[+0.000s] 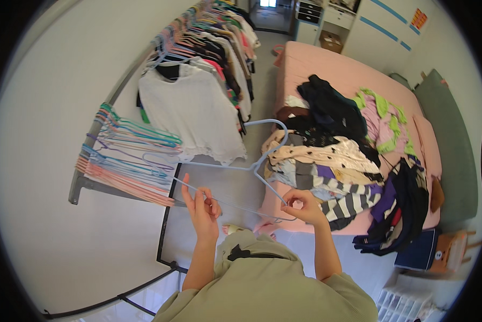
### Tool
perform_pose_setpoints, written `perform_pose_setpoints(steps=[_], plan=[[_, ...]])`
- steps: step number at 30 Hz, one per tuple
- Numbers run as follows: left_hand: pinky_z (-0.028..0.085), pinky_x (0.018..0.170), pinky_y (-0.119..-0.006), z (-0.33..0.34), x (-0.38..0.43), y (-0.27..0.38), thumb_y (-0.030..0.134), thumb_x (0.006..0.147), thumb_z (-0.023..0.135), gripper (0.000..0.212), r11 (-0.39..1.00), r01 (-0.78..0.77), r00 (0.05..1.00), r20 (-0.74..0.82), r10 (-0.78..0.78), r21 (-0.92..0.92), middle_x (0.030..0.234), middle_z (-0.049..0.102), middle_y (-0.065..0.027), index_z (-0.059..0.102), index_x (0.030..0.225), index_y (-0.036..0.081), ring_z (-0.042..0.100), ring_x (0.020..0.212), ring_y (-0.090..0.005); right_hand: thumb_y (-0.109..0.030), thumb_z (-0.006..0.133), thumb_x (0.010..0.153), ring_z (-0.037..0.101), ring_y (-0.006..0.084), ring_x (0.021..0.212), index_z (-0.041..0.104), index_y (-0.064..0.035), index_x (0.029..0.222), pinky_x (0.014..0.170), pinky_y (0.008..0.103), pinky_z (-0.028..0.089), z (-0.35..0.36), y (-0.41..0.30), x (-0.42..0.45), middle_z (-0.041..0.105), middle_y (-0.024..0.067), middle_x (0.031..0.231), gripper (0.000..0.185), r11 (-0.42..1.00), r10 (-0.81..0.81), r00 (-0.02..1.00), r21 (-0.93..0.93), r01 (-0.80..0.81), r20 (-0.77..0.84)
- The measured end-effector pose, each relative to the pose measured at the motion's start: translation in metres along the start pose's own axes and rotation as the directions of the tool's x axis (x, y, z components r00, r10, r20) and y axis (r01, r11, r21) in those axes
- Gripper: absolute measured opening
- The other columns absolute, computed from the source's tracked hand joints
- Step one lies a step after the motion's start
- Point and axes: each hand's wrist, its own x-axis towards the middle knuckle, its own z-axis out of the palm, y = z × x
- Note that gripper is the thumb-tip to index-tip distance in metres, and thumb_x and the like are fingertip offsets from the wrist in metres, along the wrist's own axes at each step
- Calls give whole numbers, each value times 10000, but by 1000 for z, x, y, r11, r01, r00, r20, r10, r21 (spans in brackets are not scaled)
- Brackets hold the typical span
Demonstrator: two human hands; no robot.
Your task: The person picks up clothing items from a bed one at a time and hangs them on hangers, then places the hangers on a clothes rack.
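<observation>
A light blue plastic clothes hanger (252, 167) is held up before me with no garment on it, its hook towards the bed. With thumb and forefinger, my right hand (306, 207) pinches the hanger near its right shoulder end. My left hand (204, 213) has its fingers curled at the lower bar on the other side, one finger pointing up. Beyond my left hand, several spare hangers (132, 177) in pink, blue, teal and purple hang on a grey rail (88, 147). Farther along that rail hangs a white top (188, 106), nearest of a long row of hung clothes (220, 44).
To the right is a bed with a pink sheet (337, 60) and green headboard (458, 149). Heaped on it are dark garments (333, 106), a striped garment (349, 205) and a pink-and-green garment (385, 118). A black-edged frame (122, 297) stands at lower left.
</observation>
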Motion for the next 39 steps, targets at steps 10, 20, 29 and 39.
perform_pose_setpoints(steps=[10, 20, 29, 39], plan=[[212, 375, -150, 60, -68, -98, 118, 957, 371, 480, 937, 233, 918, 259, -300, 261, 718, 409, 13, 226, 1405, 211, 261, 436, -12, -74, 498, 883, 566, 127, 791, 488, -27, 1138, 708, 267, 450, -52, 9, -114, 582, 36, 826, 259, 976, 145, 952, 199, -93, -269], [258, 432, -144, 106, -69, -159, 29, 878, 501, 531, 787, -139, 680, 635, -366, 602, 706, 450, 21, 284, 1357, 100, 325, 481, -2, -209, 430, 948, 568, 106, 762, 562, -11, 1069, 726, 242, 444, -85, 28, -154, 607, 46, 798, 268, 934, 303, 660, 352, -61, -687], [367, 482, -226, 122, -36, -220, 103, 820, 590, 526, 701, -137, 302, 703, -644, 700, 798, 563, -1, 314, 1263, 38, 453, 507, -77, -137, 474, 904, 416, 46, 644, 574, -30, 1066, 615, 185, 353, -96, 71, -154, 459, -42, 682, 218, 958, 286, 169, 286, -28, -943], [437, 530, -282, 139, 10, -267, 154, 812, 594, 497, 649, -361, 8, 698, -716, 670, 888, 637, -38, 365, 1238, 40, 536, 546, -147, -103, 474, 859, 333, 30, 568, 546, -25, 1071, 511, 195, 259, -94, 99, -150, 393, -66, 643, 237, 939, 311, -106, 323, -120, -944]])
